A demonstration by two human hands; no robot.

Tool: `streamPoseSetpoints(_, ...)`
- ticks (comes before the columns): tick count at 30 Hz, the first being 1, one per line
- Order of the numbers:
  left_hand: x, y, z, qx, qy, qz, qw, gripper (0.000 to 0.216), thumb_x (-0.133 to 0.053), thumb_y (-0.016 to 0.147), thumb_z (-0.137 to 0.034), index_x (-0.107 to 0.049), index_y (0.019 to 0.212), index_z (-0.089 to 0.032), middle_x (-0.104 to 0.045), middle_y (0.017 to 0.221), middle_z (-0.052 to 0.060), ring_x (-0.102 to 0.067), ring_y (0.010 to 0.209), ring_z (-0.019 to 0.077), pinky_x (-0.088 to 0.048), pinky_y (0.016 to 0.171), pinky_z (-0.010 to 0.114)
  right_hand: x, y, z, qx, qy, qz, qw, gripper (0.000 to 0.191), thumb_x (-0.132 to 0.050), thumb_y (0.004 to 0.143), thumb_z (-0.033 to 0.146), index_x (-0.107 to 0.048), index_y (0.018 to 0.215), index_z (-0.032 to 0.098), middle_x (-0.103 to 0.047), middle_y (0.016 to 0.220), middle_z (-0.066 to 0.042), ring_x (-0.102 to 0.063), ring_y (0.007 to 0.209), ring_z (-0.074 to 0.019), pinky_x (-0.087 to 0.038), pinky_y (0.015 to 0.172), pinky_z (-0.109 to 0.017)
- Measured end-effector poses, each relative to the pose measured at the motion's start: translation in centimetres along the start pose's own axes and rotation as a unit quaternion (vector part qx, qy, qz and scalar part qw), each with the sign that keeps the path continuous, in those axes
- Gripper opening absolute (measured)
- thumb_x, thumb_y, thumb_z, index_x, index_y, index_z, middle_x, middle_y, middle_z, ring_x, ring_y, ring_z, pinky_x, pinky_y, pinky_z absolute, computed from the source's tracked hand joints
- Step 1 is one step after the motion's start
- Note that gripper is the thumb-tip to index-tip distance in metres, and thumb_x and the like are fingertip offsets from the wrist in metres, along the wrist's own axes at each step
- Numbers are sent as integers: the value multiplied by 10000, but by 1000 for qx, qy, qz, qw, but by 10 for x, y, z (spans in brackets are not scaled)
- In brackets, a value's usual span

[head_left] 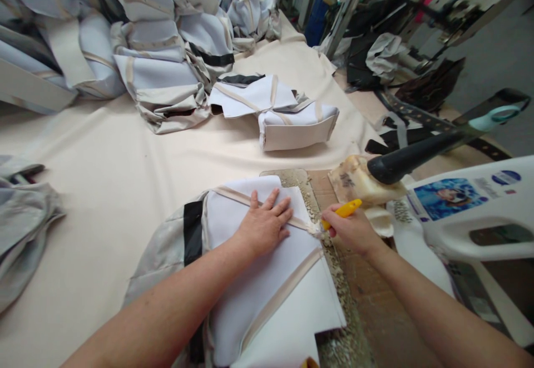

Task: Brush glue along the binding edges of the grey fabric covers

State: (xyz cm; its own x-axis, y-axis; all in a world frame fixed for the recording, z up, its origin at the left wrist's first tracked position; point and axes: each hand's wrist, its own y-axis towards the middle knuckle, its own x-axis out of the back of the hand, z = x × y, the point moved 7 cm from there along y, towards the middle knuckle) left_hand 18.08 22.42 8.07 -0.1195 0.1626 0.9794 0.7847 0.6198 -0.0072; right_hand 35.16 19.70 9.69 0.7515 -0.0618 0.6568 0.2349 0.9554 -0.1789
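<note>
My left hand (267,224) lies flat with fingers spread on a white fabric bag piece (246,279), which has beige tape strips along its seams. Grey cloth and a black band (193,231) extend from the piece's left side. My right hand (349,230) is closed around a brush with a yellow handle (348,208). The brush's tip meets the right edge of the piece, where a tape strip ends; the bristles are mostly hidden. Beneath that edge lies a board (340,279) crusted with dried residue.
Beyond my hands lies another white bag piece (298,134), with piled pieces (154,73) at the back left. Grey fabric (25,229) lies at the left. On the right are a crusted container (354,181) holding a black-handled tool (413,153) and a white plastic jug (471,206).
</note>
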Motion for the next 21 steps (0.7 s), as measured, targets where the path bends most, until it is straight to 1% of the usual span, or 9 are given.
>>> streamPoseSetpoints(2, -2, -3, -7, -4, 5, -16, 1000, 426, -400, 903, -423, -449, 1304, -287, -305, 1461, 6, -103, 1380, 297, 33, 1008, 707, 3, -6, 0, 3, -7, 3, 1000, 272, -445, 697, 339, -486, 470, 195, -466, 409, 31, -461, 445, -124, -341, 476, -247)
streamPoseSetpoints(4, -7, -9, -20, -37, 11, -29, 999, 388, -334, 932, -341, -448, 1299, -283, -318, 1454, -4, -111, 1384, 259, 106, 1001, 695, 4, -8, 4, 20, -10, -8, 1000, 270, -446, 709, 334, -482, 478, 198, -466, 419, 34, -460, 457, -122, -336, 480, -247)
streamPoseSetpoints(6, -13, -14, -34, -75, 10, -25, 997, 386, -293, 941, -279, -449, 1294, -269, -351, 1437, -2, -149, 1378, 225, 143, 1006, 674, 5, -5, 8, 43, 0, -33, 999, 260, -440, 734, 325, -495, 515, 197, -492, 465, 32, -479, 499, -124, -348, 508, -243)
streamPoseSetpoints(8, -19, -17, -41, -82, 3, -9, 997, 379, -317, 936, -295, -459, 1285, -258, -384, 1418, 10, -184, 1367, 238, 126, 1012, 677, 3, -2, 10, 65, 13, -57, 996, 250, -429, 760, 315, -515, 559, 194, -525, 524, 26, -503, 554, -127, -372, 556, -239)
streamPoseSetpoints(11, -20, -17, -41, -67, -7, 4, 998, 383, -369, 920, -342, -466, 1283, -267, -399, 1409, 23, -187, 1363, 277, 64, 1019, 690, -2, -8, 5, 80, 15, -66, 995, 250, -424, 780, 309, -509, 575, 195, -521, 547, 25, -501, 573, -128, -380, 584, -239)
streamPoseSetpoints(16, -20, -14, -41, -66, -30, 25, 997, 402, -418, 899, -338, -463, 1289, -251, -414, 1396, 54, -194, 1362, 290, 14, 1023, 692, -7, -51, -13, 48, -2, -26, 999, 279, -430, 797, 328, -465, 550, 202, -460, 505, 40, -456, 511, -121, -349, 517, -240)
streamPoseSetpoints(18, -14, -13, -41, -62, -73, 29, 995, 381, -472, 873, -309, -500, 1248, -244, -424, 1389, 60, -216, 1355, 297, 13, 1018, 697, -5, -66, -17, 27, -5, -12, 1000, 293, -433, 796, 334, -449, 533, 205, -438, 482, 44, -447, 493, -121, -338, 496, -242)
streamPoseSetpoints(19, -5, -14, -41, -58, -108, 24, 992, 364, -502, 856, -292, -524, 1216, -242, -437, 1379, 62, -240, 1346, 296, 4, 1021, 693, -3, -71, -16, 18, -5, -12, 1000, 297, -437, 790, 336, -445, 524, 206, -433, 472, 44, -444, 486, -121, -335, 490, -243)
streamPoseSetpoints(21, 29, -16, -32, -18, -223, -21, 974, 303, -542, 823, -274, -580, 1117, -215, -523, 1296, 79, -381, 1273, 275, -108, 1052, 643, 3, -72, -11, 10, -1, -32, 999, 292, -445, 779, 336, -459, 518, 206, -445, 467, 42, -449, 486, -123, -342, 495, -243)
